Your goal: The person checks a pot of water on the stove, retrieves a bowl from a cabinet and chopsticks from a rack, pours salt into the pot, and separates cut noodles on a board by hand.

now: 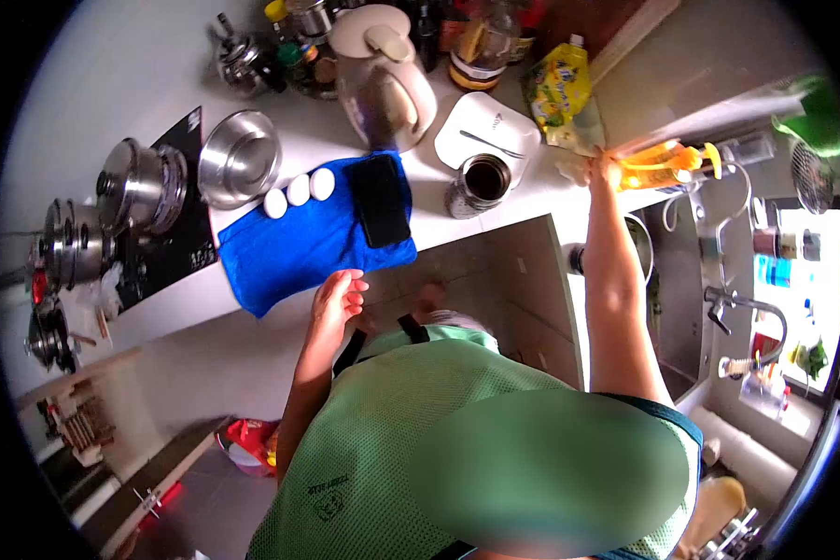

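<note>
My left hand (341,294) hangs in front of the counter edge, just below a blue cloth (294,247), fingers apart and loosely bent, holding nothing. On the cloth lie a dark phone (381,201) and three round white objects (298,189) in a row. My right hand (604,170) reaches to the counter's right side, beside orange-handled items (663,168) and below a yellow pouch (560,89). Glare washes out its fingers, so its grip is unclear. Between the hands stand an open steel cup (481,185) and a white tray (490,131) with a thin dark utensil.
A steel bowl (240,159) sits left of a beige kettle (383,79). Steel pots (135,187) stand on the black cooktop (182,247) at the left. Jars and bottles line the back. At the right are a sink (677,280) and a faucet (751,301).
</note>
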`<state>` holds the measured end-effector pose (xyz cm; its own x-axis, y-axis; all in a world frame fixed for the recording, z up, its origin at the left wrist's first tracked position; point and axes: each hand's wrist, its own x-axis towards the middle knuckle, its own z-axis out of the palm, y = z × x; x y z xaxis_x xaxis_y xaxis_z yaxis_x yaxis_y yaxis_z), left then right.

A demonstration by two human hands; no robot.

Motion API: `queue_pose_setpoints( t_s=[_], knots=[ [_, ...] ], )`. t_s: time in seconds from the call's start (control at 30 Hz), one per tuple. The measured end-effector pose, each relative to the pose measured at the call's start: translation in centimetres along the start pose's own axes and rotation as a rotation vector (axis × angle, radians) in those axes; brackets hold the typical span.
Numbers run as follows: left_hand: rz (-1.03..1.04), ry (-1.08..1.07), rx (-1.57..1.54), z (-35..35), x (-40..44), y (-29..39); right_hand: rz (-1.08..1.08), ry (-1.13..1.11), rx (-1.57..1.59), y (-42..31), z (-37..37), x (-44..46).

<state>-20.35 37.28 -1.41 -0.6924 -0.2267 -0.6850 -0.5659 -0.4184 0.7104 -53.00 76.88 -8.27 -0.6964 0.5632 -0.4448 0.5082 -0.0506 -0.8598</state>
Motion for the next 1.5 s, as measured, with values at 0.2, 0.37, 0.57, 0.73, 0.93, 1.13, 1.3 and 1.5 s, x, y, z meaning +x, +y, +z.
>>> queue_pose_setpoints(
  t_s=[0.2, 0.37, 0.57, 0.73, 0.93, 1.13, 1.3, 1.5],
  knots=[
    [0.018, 0.014, -0.001, 0.5, 0.2, -0.4, 0.051, 0.084, 0.116, 1.3, 0.7, 2.2],
    [0.08, 0.023, 0.083, 2.4, 0.6, 0.4, -0.294, 0.124, -0.357, -0.4, 0.6, -0.3],
    [0.387, 0.081, 0.561, 2.5, 5.3, 0.7, -0.628, 0.207, -0.602, 0.8, 1.3, 3.9],
    [0.392, 0.516, 1.069, 7.5, 9.1, 5.4, -0.572, 0.049, -0.204, -3.5, 2.1, -2.4],
    [0.222, 0.775, 1.049, 10.9, 10.9, 5.4, -0.789, -0.045, -0.014, -7.5, 1.4, -6.6],
    [0.241, 0.864, 0.968, 11.7, 11.4, 4.9, -0.915, -0.155, 0.21, -9.8, -3.2, -12.0],
    [0.221, 0.907, 0.909, 12.0, 11.4, 4.9, -0.903, -0.141, 0.304, -10.4, -8.0, -18.2],
    [0.257, 0.833, 0.884, 11.3, 10.9, 4.8, -0.923, -0.109, 0.027, -11.3, -14.3, -23.0]
  ],
)
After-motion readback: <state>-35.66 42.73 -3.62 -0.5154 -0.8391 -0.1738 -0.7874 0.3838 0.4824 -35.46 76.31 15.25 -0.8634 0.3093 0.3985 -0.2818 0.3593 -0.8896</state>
